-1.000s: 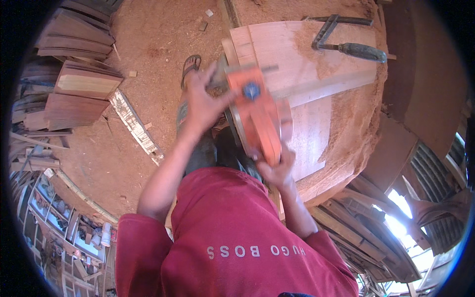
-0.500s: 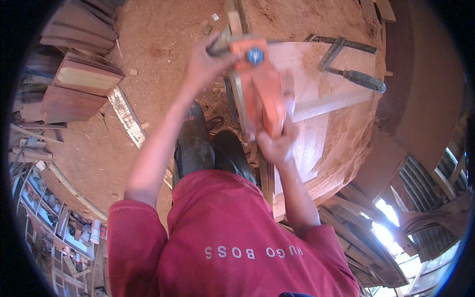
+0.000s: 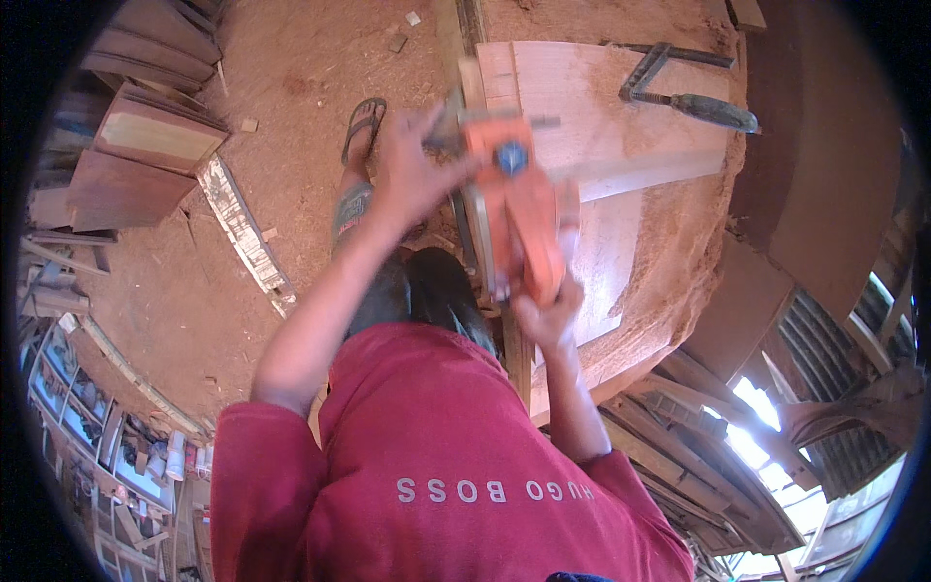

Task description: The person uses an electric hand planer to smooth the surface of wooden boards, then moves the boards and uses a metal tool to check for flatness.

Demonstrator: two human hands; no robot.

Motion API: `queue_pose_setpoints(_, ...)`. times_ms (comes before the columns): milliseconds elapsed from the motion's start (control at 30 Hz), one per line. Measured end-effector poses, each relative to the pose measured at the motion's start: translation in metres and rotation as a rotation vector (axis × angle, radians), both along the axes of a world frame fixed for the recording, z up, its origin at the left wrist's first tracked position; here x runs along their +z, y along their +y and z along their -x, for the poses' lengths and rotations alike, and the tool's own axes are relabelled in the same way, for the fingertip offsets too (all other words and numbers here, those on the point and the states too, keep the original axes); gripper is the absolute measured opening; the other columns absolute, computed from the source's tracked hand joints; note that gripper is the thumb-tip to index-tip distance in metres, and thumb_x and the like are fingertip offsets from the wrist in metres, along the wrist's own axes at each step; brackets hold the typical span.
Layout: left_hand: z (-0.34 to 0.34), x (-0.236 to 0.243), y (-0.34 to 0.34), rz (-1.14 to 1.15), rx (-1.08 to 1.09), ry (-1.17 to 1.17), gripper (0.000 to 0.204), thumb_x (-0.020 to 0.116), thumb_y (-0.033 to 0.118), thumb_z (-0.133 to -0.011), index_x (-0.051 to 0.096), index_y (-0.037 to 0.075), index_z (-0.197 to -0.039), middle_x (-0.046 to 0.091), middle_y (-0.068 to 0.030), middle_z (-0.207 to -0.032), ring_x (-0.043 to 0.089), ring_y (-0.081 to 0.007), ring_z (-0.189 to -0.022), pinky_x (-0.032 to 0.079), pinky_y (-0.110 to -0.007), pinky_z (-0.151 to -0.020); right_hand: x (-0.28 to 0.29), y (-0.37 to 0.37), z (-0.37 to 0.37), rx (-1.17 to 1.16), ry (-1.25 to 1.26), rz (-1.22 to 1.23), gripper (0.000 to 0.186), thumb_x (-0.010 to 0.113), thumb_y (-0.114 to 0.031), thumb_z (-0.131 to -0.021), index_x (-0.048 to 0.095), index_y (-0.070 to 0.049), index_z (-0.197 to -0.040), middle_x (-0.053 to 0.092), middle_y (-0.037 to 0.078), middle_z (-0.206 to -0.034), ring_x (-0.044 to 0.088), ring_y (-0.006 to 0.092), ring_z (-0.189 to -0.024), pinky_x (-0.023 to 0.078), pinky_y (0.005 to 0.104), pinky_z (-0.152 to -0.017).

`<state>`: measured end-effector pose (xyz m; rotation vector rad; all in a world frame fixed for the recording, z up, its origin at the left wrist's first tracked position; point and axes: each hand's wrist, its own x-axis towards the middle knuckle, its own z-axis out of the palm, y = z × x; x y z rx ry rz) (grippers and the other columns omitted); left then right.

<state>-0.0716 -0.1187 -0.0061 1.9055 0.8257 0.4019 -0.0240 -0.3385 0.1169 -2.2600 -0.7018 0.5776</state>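
An orange electric planer with a blue knob stands along the left edge of a pale wooden board. My right hand is closed round its rear handle. At the planer's front left, my left hand grips with the thumb against the orange body and the fingers by a dark side part. Motion blurs those fingers, so their exact hold is hard to make out. Part of the board's edge is hidden under the planer.
A dark bar clamp with a long handle lies at the board's far right. Reddish wood shavings cover the bench beside it. Stacked planks stand at the left, near a paint-marked strip of wood. My sandalled foot shows on the dusty floor.
Both hands and the planer have drawn back toward my body along the board's edge. The view has shifted too, and my sandalled left foot now shows beyond my left arm.
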Motion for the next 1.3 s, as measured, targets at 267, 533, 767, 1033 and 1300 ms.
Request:
queue_pose_setpoints(267,0.025,0.023,-0.038,0.211,-0.010,0.034,0.088,0.088,0.045,-0.067,0.057,-0.004,-0.133,0.054,-0.0191,-0.115,0.053,-0.0322,-0.110,0.044,-0.040,-0.098,-0.007,-0.053,0.027,-0.051,0.051,-0.030,0.027,0.069,-0.008,-0.065,0.064,-0.001,-0.091,0.064,0.013,-0.074,0.067,0.0250,-0.064,0.053,0.0347,-0.061)
queue_pose_setpoints(533,-0.051,-0.023,0.090,0.116,0.052,-0.092,0.075,0.087,0.044,-0.071,0.063,-0.004,-0.125,0.070,-0.0169,-0.104,0.065,-0.0233,-0.097,0.051,-0.037,-0.089,-0.015,0.084,-0.053,0.085,-0.100,-0.080,0.030,0.068,-0.010,-0.067,0.065,0.000,-0.095,0.064,0.014,-0.075,0.063,0.0247,-0.063,0.052,0.0367,-0.061)
queue_pose_setpoints(767,-0.094,-0.004,0.183,0.125,-0.001,-0.256,0.041,0.083,0.029,-0.080,0.070,-0.003,-0.101,0.072,-0.0070,-0.089,0.064,-0.0111,-0.080,0.052,-0.030,-0.070,-0.014,0.183,-0.096,-0.010,0.008,-0.126,0.034,0.070,-0.016,-0.071,0.066,0.000,-0.100,0.067,0.014,-0.075,0.064,0.0234,-0.066,0.053,0.0364,-0.064)
queue_pose_setpoints(1033,-0.009,0.012,0.017,0.108,-0.007,0.055,0.078,0.084,0.044,-0.072,0.060,-0.003,-0.129,0.062,-0.0205,-0.111,0.058,-0.0314,-0.110,0.044,-0.038,-0.101,-0.003,0.013,-0.010,0.008,-0.012,-0.015,0.035,0.075,-0.015,-0.069,0.068,-0.001,-0.100,0.069,0.014,-0.081,0.068,0.0231,-0.071,0.053,0.0345,-0.066)
queue_pose_setpoints(1300,0.030,0.024,-0.054,0.229,0.017,0.022,0.087,0.088,0.042,-0.068,0.056,0.000,-0.136,0.051,-0.0162,-0.115,0.051,-0.0312,-0.111,0.043,-0.039,-0.099,-0.004,-0.066,0.032,-0.082,0.083,0.028,0.028,0.067,-0.009,-0.064,0.066,0.000,-0.091,0.066,0.013,-0.074,0.067,0.0226,-0.065,0.053,0.0341,-0.062)
